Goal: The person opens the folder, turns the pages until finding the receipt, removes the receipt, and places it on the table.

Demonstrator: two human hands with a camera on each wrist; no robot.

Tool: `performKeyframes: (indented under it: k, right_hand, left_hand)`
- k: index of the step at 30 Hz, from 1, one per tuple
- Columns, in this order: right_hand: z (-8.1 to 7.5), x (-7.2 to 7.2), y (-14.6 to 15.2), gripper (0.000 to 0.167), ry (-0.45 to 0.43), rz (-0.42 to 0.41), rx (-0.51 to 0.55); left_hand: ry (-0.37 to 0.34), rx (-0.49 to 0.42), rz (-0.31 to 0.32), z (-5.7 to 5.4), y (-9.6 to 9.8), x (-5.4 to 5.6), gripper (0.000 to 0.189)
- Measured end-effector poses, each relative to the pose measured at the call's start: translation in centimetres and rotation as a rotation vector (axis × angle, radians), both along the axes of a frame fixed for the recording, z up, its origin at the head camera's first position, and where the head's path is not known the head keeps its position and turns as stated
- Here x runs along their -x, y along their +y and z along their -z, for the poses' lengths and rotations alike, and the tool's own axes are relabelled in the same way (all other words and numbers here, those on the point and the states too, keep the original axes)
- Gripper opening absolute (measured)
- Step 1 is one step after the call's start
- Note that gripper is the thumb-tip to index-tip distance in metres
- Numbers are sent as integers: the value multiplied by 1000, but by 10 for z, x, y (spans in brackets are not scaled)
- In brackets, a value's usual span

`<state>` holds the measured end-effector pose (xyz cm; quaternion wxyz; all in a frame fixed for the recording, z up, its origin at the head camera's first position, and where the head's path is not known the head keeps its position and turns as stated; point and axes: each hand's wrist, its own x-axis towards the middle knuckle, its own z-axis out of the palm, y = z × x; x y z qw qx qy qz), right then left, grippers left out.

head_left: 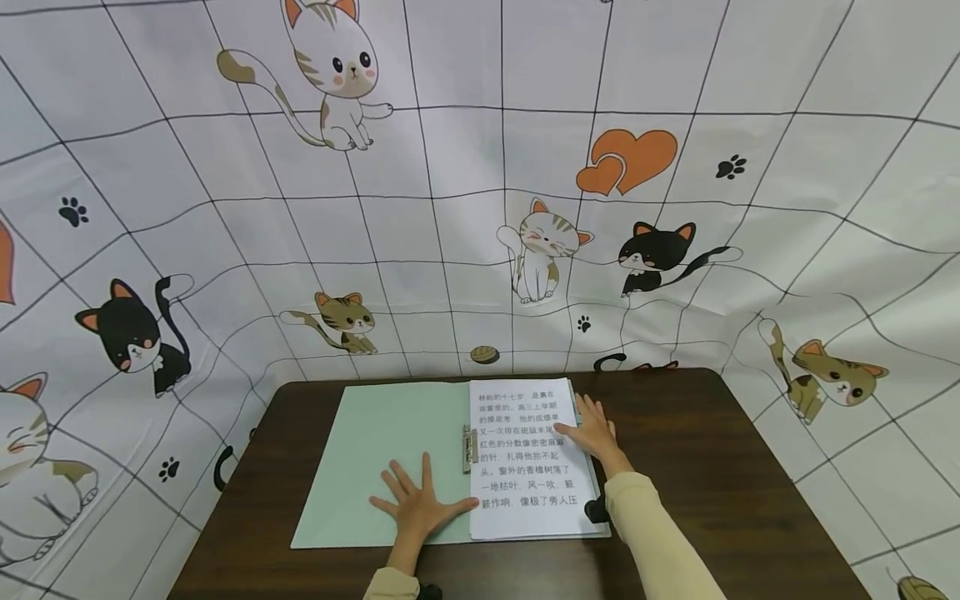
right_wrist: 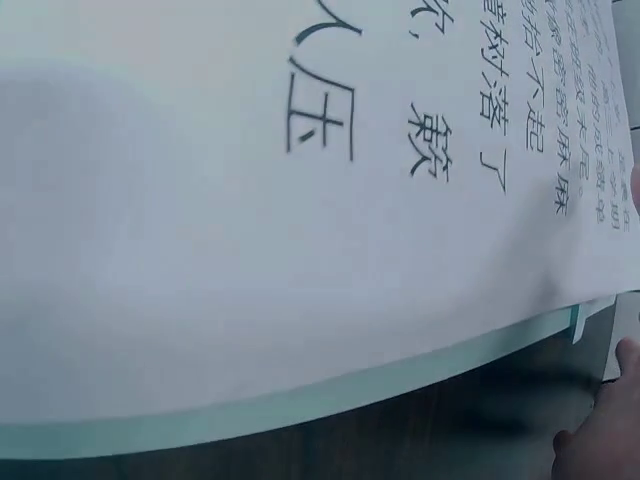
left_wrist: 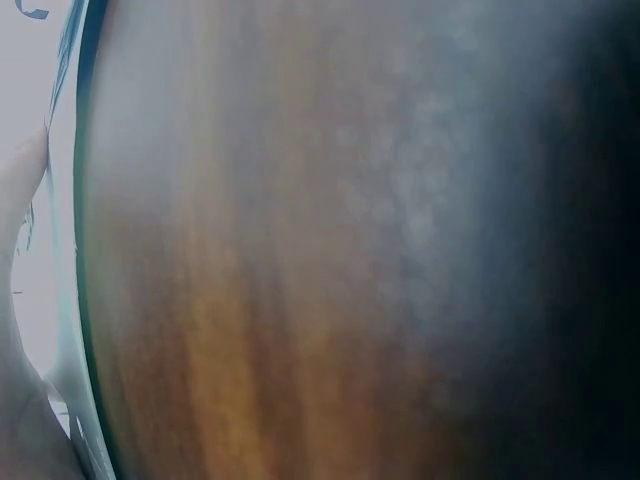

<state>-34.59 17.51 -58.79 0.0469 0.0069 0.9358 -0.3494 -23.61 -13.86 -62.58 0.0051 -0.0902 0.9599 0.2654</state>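
An open pale green folder lies on the dark wooden table, with printed white sheets on its right half. A metal clip sits at the sheets' left edge. My left hand lies spread on the folder's bare left half, its thumb tip reaching the sheets' left edge. At the sheets' right edge is my right hand, thumb over the paper and the other fingers extended along the outside. The right wrist view shows large print on the top sheet and fingers beyond the folder's green border.
The dark wooden table extends on both sides of the folder. Behind it and at the sides hangs a white grid-patterned cloth printed with cats, hearts and paw marks. Blurred tabletop fills most of the left wrist view.
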Motion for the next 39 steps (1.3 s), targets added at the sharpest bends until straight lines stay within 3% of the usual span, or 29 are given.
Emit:
performKeyframes:
  k: [5, 13, 19, 27, 35, 39]
  right_hand:
    - [0, 3, -5, 95, -39, -34, 4]
    - [3, 3, -14, 95, -83, -18, 37]
    - [2, 5, -22, 89, -28, -11, 97]
    - [2, 6, -20, 78, 72, 12, 53]
    - [-2, 10, -25, 71, 107, 40, 309]
    - [-4, 9, -27, 71, 85, 41, 326]
  left_hand:
    - [5, -3, -11, -2, 1, 0, 132]
    - [-6, 1, -12, -2, 2, -5, 131]
    - [12, -5, -15, -5, 2, -4, 131]
    - [-24, -3, -14, -2, 2, -2, 134]
    - [15, -3, -5, -2, 2, -1, 131]
    - [10, -3, -8, -3, 3, -3, 131]
